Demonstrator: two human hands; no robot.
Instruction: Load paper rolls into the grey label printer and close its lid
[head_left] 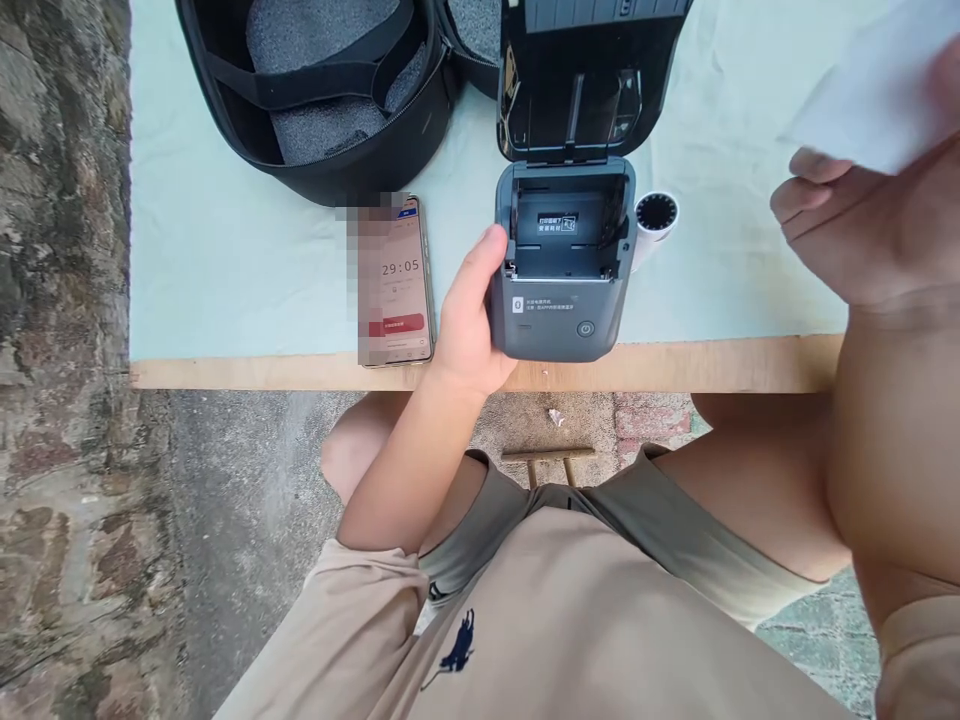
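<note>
My left hand grips the left side of a dark grey label printer, with the thumb on its upper left edge. The printer's black lid is swung back, and its inner compartment shows no roll. Just right of the printer, a white roll with a black core lies partly hidden behind it. At the right edge, my right hand is raised, its fingers curled, holding a blurred white sheet.
An open black case with grey foam and a strap is at the back left. A phone lies left of the printer. The table's wooden front edge runs close to my body; a rough stone wall is on the left.
</note>
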